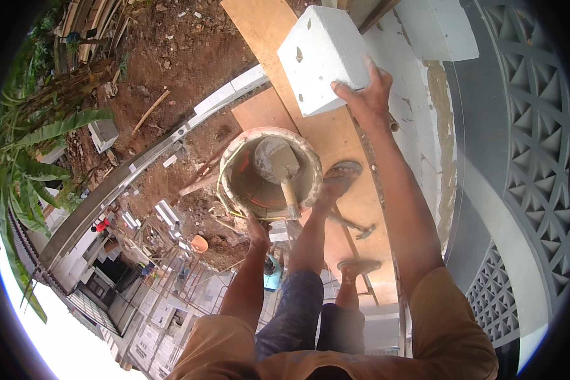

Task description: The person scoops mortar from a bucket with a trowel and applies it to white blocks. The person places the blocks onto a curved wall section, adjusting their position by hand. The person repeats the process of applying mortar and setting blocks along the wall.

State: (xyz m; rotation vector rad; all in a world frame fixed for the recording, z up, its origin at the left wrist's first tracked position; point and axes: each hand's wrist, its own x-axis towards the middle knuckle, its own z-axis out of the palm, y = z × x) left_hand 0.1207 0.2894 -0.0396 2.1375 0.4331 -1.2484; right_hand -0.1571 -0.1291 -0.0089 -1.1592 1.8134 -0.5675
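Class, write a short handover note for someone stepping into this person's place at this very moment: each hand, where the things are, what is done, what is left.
Right hand: grips the white block, raised above the wooden plank.
Left hand: on the near rim of the mortar bucket.
Trowel: rests in the bucket, handle toward you.
Hammer: lies on the plank by the feet.
Done: white wall blocks already laid at right.
Left: the held block is not yet set down.

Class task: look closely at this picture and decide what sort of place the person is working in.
Most likely an outdoor building site, high on scaffolding: the right hand grips a white lightweight masonry block, the left hand holds a round mortar-filled bucket with a trowel, above wooden planks.
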